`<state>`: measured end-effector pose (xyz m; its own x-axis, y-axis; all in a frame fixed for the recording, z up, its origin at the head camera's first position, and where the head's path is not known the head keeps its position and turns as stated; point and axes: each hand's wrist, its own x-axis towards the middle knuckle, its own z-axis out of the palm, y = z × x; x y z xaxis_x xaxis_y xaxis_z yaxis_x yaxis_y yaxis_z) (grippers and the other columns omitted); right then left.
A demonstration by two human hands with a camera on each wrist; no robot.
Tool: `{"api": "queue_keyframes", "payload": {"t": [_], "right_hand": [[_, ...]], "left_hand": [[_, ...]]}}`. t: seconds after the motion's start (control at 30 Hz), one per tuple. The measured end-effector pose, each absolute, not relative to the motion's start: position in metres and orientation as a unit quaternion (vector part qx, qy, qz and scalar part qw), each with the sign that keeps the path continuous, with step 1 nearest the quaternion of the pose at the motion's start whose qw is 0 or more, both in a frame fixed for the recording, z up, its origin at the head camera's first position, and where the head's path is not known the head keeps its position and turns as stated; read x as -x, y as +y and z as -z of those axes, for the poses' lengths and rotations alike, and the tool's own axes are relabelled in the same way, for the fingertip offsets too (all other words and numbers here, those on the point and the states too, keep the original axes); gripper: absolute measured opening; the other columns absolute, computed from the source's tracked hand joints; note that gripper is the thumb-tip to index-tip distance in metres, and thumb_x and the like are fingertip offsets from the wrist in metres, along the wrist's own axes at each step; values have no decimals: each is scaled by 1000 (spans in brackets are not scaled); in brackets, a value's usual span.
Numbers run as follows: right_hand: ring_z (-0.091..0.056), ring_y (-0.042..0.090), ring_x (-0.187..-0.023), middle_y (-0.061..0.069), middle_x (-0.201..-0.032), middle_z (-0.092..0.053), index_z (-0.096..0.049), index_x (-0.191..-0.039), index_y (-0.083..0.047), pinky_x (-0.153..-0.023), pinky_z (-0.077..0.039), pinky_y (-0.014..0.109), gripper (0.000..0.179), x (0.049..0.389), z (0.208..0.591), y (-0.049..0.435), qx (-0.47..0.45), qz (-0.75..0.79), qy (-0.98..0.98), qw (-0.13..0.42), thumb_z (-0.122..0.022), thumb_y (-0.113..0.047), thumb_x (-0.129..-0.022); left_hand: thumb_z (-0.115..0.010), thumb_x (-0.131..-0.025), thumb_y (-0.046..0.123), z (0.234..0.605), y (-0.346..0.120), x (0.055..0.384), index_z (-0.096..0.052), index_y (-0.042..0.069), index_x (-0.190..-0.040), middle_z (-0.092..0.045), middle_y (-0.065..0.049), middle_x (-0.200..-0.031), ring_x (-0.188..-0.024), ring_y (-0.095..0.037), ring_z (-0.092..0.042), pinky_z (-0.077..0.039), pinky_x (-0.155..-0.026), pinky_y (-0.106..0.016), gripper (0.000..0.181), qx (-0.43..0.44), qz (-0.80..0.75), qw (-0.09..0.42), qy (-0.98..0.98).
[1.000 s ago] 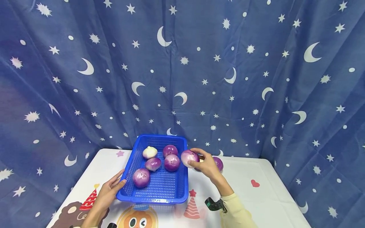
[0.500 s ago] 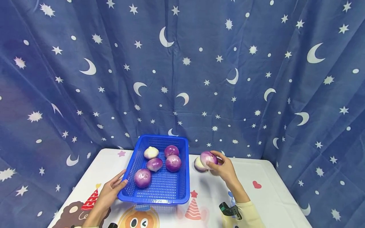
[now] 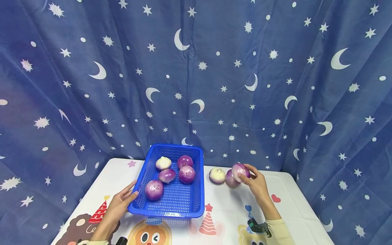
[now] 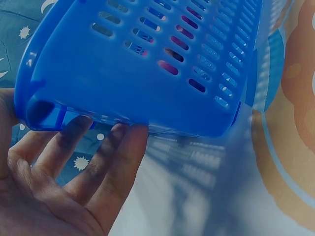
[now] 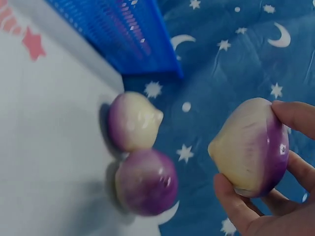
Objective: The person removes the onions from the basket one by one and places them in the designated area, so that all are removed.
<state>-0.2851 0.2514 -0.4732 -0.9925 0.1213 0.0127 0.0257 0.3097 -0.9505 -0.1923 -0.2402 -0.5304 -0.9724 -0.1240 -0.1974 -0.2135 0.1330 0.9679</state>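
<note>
My right hand (image 3: 258, 185) pinches a purple-and-white onion (image 3: 240, 171) between thumb and fingers, held up over the right half of the table. In the right wrist view its pale pointed tip faces left on the held onion (image 5: 251, 147). Two more onions sit on the table beside it: a pale-topped onion (image 3: 217, 175) and a purple onion (image 3: 231, 179), close together. My left hand (image 3: 117, 204) grips the left rim of a blue plastic basket (image 3: 177, 204), fingers on its outer side in the left wrist view. Several onions lie in the basket, including a pale-topped onion (image 3: 163, 163).
A white tablecloth (image 3: 223, 204) with cartoon prints covers the table. Behind it hangs a blue curtain (image 3: 214, 75) with moons and stars, close to the table's back edge. The basket stands at the left middle of the table.
My right hand has carried its onion rightward, away from the basket's right side, uncovering the two onions on the table. My left hand stays at the basket's rim.
</note>
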Motion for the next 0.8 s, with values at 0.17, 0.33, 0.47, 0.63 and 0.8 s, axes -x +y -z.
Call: {"api": "queue_keyframes", "payload": {"t": [0.17,0.33,0.47,0.63,0.8], "right_hand": [[-51,28,-122,16,-146,-45,-49,-142,-9,-79,-54,15,60,290,486,268,74,-596,-798,52,-74,-16,-88],[-54,9,-101,17,-146,-45,-50,-141,-7,-72,-53,12,59,296,499,286,95,-591,-799,65,-74,-13,-87],[-53,0,-90,20,-146,-43,-49,-141,-5,-70,-53,12,60,300,507,298,98,-586,-802,64,-74,-14,-87],[-53,-3,-82,21,-144,-46,-51,-138,-4,-67,-52,13,59,306,517,308,108,-567,-814,60,-75,-17,-86],[-55,10,-96,21,-145,-47,-51,-138,-5,-66,-50,12,58,315,531,312,121,-545,-827,61,-75,-19,-87]], "left_hand": [[-60,-98,33,529,-240,192,-36,25,-153,-38,-19,-153,-110,-30,-69,-58,-76,-29,61,109,-648,32,753],[-61,-97,35,531,-240,193,-37,25,-152,-38,-20,-154,-111,-29,-68,-58,-76,-28,61,107,-648,32,754],[-61,-97,34,532,-240,193,-37,25,-152,-37,-20,-154,-112,-29,-68,-58,-76,-28,61,108,-646,30,755],[-61,-97,35,531,-239,193,-37,24,-153,-37,-20,-154,-112,-29,-68,-58,-76,-28,61,110,-645,31,755],[-61,-97,36,531,-240,191,-37,24,-153,-37,-20,-153,-111,-28,-68,-57,-76,-28,62,111,-639,32,760]]}}
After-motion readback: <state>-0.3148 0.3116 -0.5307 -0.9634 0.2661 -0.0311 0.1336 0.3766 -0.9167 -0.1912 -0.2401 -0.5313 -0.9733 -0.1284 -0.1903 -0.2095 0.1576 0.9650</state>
